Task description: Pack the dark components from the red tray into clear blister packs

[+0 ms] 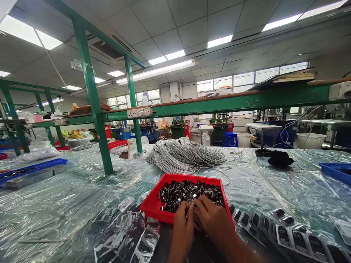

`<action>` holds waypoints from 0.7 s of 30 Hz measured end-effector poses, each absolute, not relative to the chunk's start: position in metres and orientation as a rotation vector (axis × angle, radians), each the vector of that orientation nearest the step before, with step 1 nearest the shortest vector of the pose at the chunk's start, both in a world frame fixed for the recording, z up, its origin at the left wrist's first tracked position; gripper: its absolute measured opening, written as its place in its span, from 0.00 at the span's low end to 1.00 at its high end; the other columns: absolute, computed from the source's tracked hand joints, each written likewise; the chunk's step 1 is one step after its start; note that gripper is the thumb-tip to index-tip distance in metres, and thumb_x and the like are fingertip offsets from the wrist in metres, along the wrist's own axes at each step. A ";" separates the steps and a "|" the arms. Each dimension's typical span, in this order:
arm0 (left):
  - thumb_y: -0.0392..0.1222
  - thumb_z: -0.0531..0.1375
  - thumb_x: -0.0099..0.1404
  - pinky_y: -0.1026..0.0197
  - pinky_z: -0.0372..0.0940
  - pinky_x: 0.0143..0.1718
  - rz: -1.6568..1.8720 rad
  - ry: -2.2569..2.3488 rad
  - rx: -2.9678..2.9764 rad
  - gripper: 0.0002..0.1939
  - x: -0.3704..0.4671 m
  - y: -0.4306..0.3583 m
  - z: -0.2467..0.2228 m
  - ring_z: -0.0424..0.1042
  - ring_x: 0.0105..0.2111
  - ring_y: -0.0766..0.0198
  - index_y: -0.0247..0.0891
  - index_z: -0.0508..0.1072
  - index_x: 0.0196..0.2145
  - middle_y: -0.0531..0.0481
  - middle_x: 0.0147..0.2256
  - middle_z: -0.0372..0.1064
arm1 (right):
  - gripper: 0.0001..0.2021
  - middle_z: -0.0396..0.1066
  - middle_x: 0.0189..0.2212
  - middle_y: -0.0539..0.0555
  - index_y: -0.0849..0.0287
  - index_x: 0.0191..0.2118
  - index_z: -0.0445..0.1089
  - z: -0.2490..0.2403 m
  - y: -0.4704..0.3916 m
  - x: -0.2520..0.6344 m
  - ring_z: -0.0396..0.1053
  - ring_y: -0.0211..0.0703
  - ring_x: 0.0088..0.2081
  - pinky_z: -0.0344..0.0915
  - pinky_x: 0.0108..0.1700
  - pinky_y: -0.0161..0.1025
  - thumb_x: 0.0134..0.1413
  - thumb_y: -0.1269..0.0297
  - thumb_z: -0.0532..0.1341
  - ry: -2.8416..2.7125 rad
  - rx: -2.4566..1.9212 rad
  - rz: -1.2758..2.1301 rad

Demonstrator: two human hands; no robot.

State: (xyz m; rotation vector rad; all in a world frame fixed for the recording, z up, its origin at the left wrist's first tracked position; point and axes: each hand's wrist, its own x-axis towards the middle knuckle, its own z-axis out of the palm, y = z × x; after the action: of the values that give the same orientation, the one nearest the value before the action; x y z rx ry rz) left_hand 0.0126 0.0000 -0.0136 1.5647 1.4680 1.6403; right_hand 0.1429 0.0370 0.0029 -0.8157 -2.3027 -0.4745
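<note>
A red plastic tray (153, 204) holds a heap of small glossy black parts (181, 190) with shiny bits. Over the tray's near edge, my left hand (182, 223) and my right hand (212, 217) come together, fingertips pinched and almost touching. A tiny pale piece seems to sit between the fingertips, too small to name. Clear plastic blister packs (146, 243) lie in a loose pile left of the hands. To the right, rows of clear blister packs (297, 237) hold black pieces.
Behind the tray lies a big coil of grey cable (183, 155). A green metal post (94, 98) and shelf beam (208, 106) rise over the film-covered table (82, 197). Blue trays (59, 162) stand at both sides, and a black object (279, 159) lies back right.
</note>
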 end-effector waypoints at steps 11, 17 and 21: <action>0.52 0.50 0.69 0.60 0.56 0.33 1.593 1.603 1.669 0.16 0.010 0.000 -0.016 0.65 0.29 0.59 0.41 0.63 0.28 0.49 0.28 0.65 | 0.04 0.69 0.29 0.51 0.57 0.31 0.66 0.010 0.029 0.138 0.69 0.41 0.27 0.62 0.29 0.36 0.55 0.73 0.58 -2.052 -0.979 0.150; 0.53 0.49 0.69 0.61 0.59 0.32 1.604 1.555 1.663 0.16 0.008 0.000 -0.013 0.65 0.29 0.60 0.41 0.64 0.29 0.50 0.28 0.66 | 0.04 0.70 0.29 0.50 0.57 0.32 0.65 0.015 0.024 0.133 0.69 0.42 0.28 0.63 0.32 0.37 0.56 0.71 0.55 -2.004 -0.897 0.460; 0.56 0.48 0.70 0.62 0.59 0.31 1.616 1.482 1.653 0.19 0.010 -0.002 -0.010 0.65 0.28 0.61 0.40 0.65 0.30 0.50 0.27 0.66 | 0.06 0.71 0.34 0.53 0.58 0.38 0.67 0.019 0.024 0.135 0.70 0.44 0.33 0.65 0.35 0.38 0.58 0.73 0.54 -2.020 -0.854 0.421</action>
State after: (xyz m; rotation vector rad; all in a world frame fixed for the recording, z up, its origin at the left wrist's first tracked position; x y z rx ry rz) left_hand 0.0102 -0.0021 -0.0103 1.6531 1.4818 1.6157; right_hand 0.1346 0.0241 0.0185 -0.8540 -2.0198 0.4209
